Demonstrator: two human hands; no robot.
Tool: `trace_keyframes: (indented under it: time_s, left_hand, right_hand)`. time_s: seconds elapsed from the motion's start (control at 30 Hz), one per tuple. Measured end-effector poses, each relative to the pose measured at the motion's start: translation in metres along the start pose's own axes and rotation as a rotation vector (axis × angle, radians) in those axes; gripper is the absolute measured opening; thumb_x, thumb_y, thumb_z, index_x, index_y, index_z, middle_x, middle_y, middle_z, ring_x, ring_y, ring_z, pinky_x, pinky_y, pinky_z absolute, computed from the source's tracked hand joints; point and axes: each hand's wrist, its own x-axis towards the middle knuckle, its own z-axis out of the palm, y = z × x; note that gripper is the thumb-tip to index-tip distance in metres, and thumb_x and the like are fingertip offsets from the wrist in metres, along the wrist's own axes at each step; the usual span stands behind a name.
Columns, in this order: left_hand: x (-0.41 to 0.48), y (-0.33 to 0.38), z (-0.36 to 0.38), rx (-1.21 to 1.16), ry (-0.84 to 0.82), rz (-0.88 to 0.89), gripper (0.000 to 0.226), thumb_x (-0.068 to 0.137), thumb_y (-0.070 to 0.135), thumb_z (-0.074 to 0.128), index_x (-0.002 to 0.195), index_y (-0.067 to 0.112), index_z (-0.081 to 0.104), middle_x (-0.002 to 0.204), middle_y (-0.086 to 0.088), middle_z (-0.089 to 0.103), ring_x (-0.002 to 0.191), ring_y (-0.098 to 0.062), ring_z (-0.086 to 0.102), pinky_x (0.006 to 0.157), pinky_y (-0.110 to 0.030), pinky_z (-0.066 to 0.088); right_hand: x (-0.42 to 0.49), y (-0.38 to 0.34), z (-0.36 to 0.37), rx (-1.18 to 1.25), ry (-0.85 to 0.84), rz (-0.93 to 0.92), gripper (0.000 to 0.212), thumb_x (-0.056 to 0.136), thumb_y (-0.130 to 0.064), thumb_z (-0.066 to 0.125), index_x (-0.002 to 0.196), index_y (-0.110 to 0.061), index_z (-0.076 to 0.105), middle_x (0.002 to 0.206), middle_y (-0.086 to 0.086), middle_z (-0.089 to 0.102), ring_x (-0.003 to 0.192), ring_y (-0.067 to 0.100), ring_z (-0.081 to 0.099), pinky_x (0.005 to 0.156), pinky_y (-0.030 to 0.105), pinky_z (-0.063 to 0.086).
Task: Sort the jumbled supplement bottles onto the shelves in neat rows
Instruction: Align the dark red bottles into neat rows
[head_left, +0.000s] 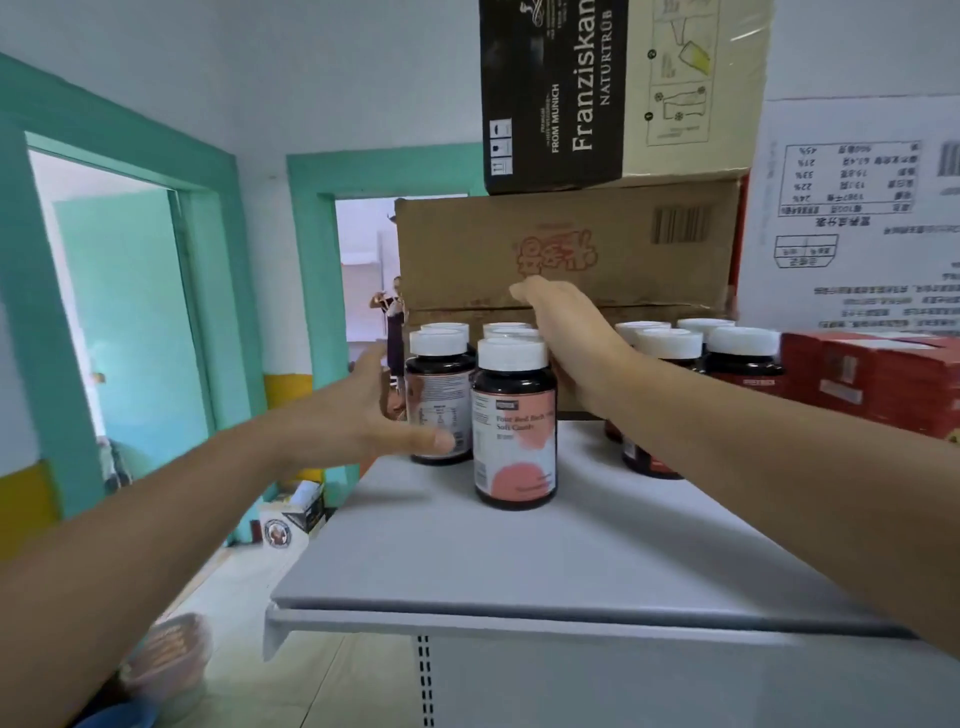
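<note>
Several dark supplement bottles with white caps and pink-and-white labels stand on the grey shelf. A left cluster has its front bottle nearest me. My left hand lies flat against the left side of the left bottle, fingers straight, thumb across its label. My right hand reaches over the caps to the back of this cluster, fingers straight toward the cardboard box; what it touches is hidden. A second cluster stands to the right, partly behind my right forearm.
Stacked cardboard boxes stand behind the bottles, a black-and-tan box on top. Red boxes sit at the shelf's right. Teal-framed doorways open to the left. A basket and cartons lie on the floor below.
</note>
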Motion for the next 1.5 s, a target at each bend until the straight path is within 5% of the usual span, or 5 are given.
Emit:
trace_keyframes:
  time_s: [0.23, 0.37, 0.8, 1.0, 1.5]
  left_hand:
    - [0.025, -0.018, 0.037, -0.265, 0.070, 0.166, 0.156, 0.030, 0.069, 0.088, 0.150, 0.041, -0.007, 0.145, 0.019, 0.041, 0.131, -0.001, 0.044, 0.116, -0.036, 0.032]
    - [0.029, -0.021, 0.038, -0.263, 0.086, 0.166, 0.161, 0.027, 0.073, 0.087, 0.148, 0.044, -0.016, 0.155, 0.014, 0.029, 0.139, -0.006, 0.036, 0.118, -0.040, 0.029]
    - [0.038, -0.023, 0.038, -0.451, 0.058, 0.220, 0.156, 0.025, 0.056, 0.095, 0.148, 0.048, -0.001, 0.143, 0.016, 0.044, 0.131, -0.009, 0.048, 0.114, -0.043, 0.036]
    - [0.039, -0.023, 0.040, -0.478, 0.074, 0.235, 0.145, 0.034, 0.041, 0.093, 0.148, 0.045, 0.005, 0.135, 0.020, 0.048, 0.127, -0.006, 0.052, 0.112, -0.041, 0.039]
    - [0.039, -0.027, 0.043, -0.370, 0.115, 0.252, 0.160, 0.026, 0.066, 0.092, 0.150, 0.045, -0.007, 0.151, 0.012, 0.036, 0.136, -0.010, 0.043, 0.114, -0.045, 0.035]
  right_hand:
    - [0.008, 0.039, 0.002, 0.254, -0.033, 0.097, 0.048, 0.083, -0.053, 0.052, 0.114, -0.019, 0.063, 0.114, 0.004, 0.069, 0.111, 0.023, 0.062, 0.105, 0.043, 0.042]
    - [0.011, 0.047, 0.008, 0.286, -0.051, 0.147, 0.071, 0.059, -0.065, 0.063, 0.115, -0.021, 0.067, 0.116, 0.007, 0.070, 0.110, 0.025, 0.064, 0.104, 0.044, 0.043]
    - [0.011, 0.064, 0.005, 0.412, -0.235, 0.185, 0.057, 0.088, -0.066, 0.040, 0.099, -0.021, 0.072, 0.101, 0.013, 0.074, 0.096, 0.031, 0.068, 0.096, 0.042, 0.047]
    - [0.018, 0.069, 0.011, 0.476, -0.194, 0.178, 0.076, 0.070, -0.072, 0.055, 0.133, -0.027, 0.052, 0.125, 0.011, 0.066, 0.110, 0.032, 0.065, 0.095, 0.044, 0.049]
    - [0.008, 0.059, 0.011, 0.460, -0.184, 0.132, 0.058, 0.092, -0.061, 0.041, 0.122, -0.016, 0.061, 0.114, 0.011, 0.070, 0.103, 0.029, 0.067, 0.092, 0.039, 0.050]
